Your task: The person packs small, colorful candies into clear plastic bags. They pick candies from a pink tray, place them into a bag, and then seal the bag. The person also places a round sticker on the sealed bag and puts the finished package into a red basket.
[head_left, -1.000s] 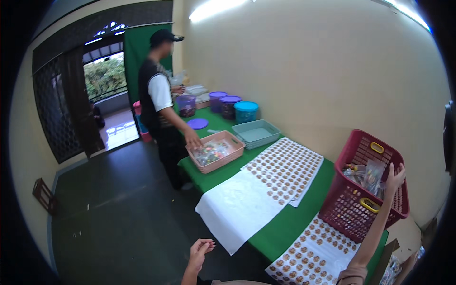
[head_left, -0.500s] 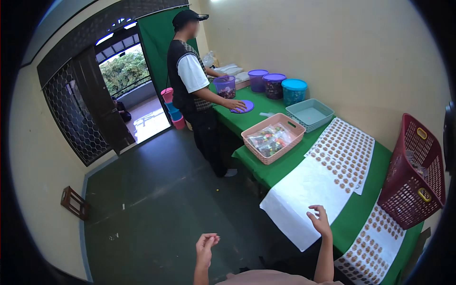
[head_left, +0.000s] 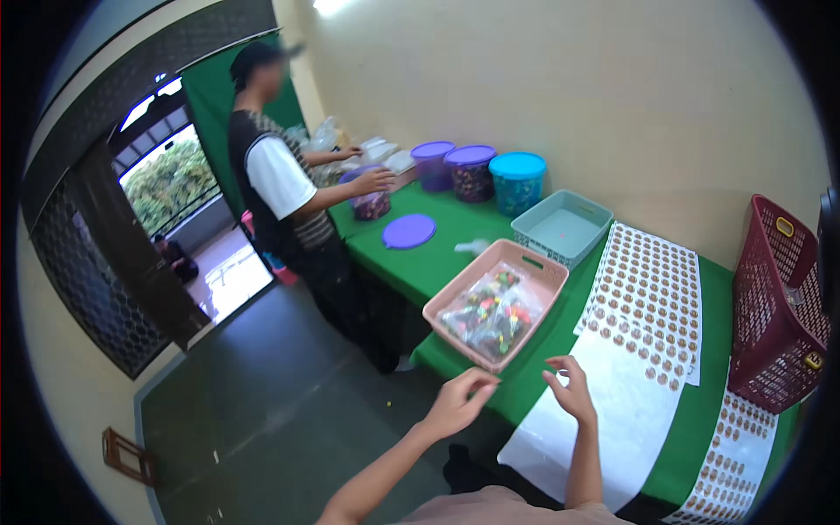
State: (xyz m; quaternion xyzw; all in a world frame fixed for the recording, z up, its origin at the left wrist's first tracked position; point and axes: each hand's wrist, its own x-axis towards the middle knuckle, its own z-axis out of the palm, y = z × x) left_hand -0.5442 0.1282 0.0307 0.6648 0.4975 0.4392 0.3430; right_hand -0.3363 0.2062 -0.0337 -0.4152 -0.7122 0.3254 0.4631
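Packets [head_left: 490,306] of small bright pieces, in the head view, lie in a pink basket [head_left: 551,277] set aslant near the front edge of the green-covered table [head_left: 704,433]; its raised walls probably keep the slippery plastic together. The left hand [head_left: 459,407] has thumb and fingers bent, slightly parted, with nothing visible in it, just beside the basket's near corner; I cannot tell whether they touch. The right hand [head_left: 571,391] is half open, empty, over a white sheet [head_left: 604,429] reaching the front edge. That sheet takes up the cloth right of the basket, while a pale green tray [head_left: 564,220] stands behind it toward the wall edge. Lidded tubs [head_left: 472,179] line that edge, perhaps sparing the front. A co-worker's hand [head_left: 376,179] is over a purple tub [head_left: 370,208].
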